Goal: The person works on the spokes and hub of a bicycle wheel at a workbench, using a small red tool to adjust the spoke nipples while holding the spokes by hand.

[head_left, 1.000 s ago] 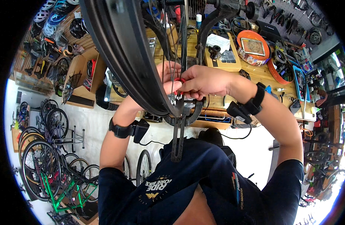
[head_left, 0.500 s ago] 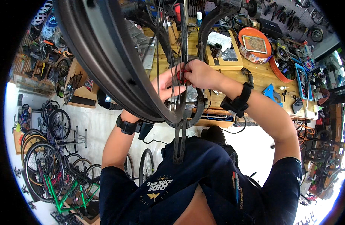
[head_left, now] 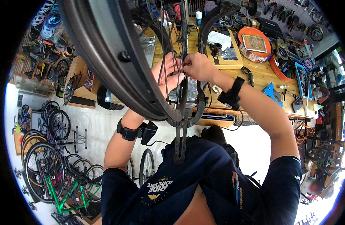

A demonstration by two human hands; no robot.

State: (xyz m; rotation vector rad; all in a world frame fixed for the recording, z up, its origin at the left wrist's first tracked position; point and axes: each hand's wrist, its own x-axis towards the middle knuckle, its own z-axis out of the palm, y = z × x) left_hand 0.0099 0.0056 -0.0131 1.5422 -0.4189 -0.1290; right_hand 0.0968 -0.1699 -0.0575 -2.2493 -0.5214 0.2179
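A dark bicycle wheel rim (head_left: 105,48) with thin spokes stands in a black truing stand (head_left: 200,101) in front of me. My left hand (head_left: 168,69) reaches in behind the spokes, fingers stretched and apart, touching around the spokes at the rim's inner side. From the right, my right hand (head_left: 198,67) meets it, thumb and fingers pinched at the rim's narrow far side. A small red tool (head_left: 185,69) shows between the right fingertips; most of it is hidden. Each wrist wears a black strapped device.
Behind the stand is a wooden workbench (head_left: 260,80) with a yellow box (head_left: 236,62), a round orange tin (head_left: 268,52), a blue tool (head_left: 271,93) and a blue tray (head_left: 303,80). Several bicycles (head_left: 48,165) stand at the left. Helmets (head_left: 48,22) hang at the far left.
The wheel has turned a little, bringing a hole in the rim into view. Both hands have shifted slightly farther away, and the left fingers have drawn closer to the right hand.
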